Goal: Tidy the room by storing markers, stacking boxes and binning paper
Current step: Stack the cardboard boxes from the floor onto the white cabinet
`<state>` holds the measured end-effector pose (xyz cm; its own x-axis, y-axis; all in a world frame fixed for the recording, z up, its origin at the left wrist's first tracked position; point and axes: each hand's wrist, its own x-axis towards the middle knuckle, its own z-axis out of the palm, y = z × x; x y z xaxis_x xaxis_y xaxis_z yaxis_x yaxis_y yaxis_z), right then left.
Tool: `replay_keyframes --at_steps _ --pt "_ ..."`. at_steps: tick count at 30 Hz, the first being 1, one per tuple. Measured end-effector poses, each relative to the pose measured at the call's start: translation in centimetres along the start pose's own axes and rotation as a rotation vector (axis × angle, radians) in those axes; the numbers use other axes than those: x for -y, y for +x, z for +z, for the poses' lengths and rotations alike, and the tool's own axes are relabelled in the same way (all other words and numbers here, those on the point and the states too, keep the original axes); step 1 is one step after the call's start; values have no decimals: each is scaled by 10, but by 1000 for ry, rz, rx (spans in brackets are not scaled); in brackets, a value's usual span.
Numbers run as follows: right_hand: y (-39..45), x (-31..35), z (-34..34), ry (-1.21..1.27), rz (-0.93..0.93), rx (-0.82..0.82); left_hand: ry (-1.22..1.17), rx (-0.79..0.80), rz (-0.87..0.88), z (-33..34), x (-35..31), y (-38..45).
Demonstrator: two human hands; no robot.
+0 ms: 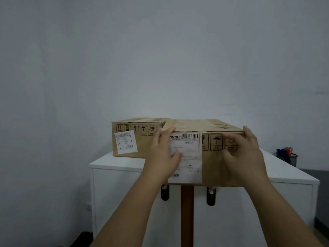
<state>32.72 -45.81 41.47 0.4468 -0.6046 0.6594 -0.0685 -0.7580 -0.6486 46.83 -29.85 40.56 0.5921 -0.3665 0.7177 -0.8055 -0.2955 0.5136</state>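
Note:
A brown cardboard box (204,127) with a large white shipping label sits on the front of a white cabinet (114,163). My left hand (163,154) presses its left front corner, fingers over the top edge. My right hand (245,154) grips its right front corner, fingers also over the top edge. A second cardboard box (138,139) with a small white label stands behind and to the left, touching the first. At the far right a black mesh pen cup (289,158) holds several coloured markers (284,150).
The cabinet has two doors with black handles (211,196) and a brown strip (187,214) between them. A plain pale wall stands behind. A wall socket (89,207) sits low on the left. Dark floor shows at both lower sides.

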Motion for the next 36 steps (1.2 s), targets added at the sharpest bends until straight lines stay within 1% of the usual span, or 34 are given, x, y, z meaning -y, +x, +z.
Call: replay_keyframes --at_steps 5,8,9,11,19,21,23,25,30,32,34,36 --pt "37 -18 32 -181 -100 68 204 125 -107 8 21 46" --pt "54 -31 58 -377 -100 103 565 74 -142 18 37 63" --pt "60 -35 64 -410 -104 103 644 46 -137 21 40 68" --pt "72 -42 74 -437 -108 115 707 19 -108 29 44 78" --pt "105 -58 105 -563 -119 166 763 72 -84 49 79 111" --pt "112 -61 109 -570 -110 184 719 103 -102 55 85 117" --pt "117 -63 115 -560 -111 195 606 123 -128 60 91 122" --pt "120 -65 122 -548 -127 187 562 108 -116 63 98 126" --pt "122 -68 133 -548 -133 190 661 66 -60 63 106 131" --pt "120 -64 132 -573 -128 207 660 113 -63 62 107 130" --pt "114 -61 130 -617 -113 244 609 231 -89 59 111 125" --pt "96 -61 129 -635 -68 342 549 352 -139 50 115 112"
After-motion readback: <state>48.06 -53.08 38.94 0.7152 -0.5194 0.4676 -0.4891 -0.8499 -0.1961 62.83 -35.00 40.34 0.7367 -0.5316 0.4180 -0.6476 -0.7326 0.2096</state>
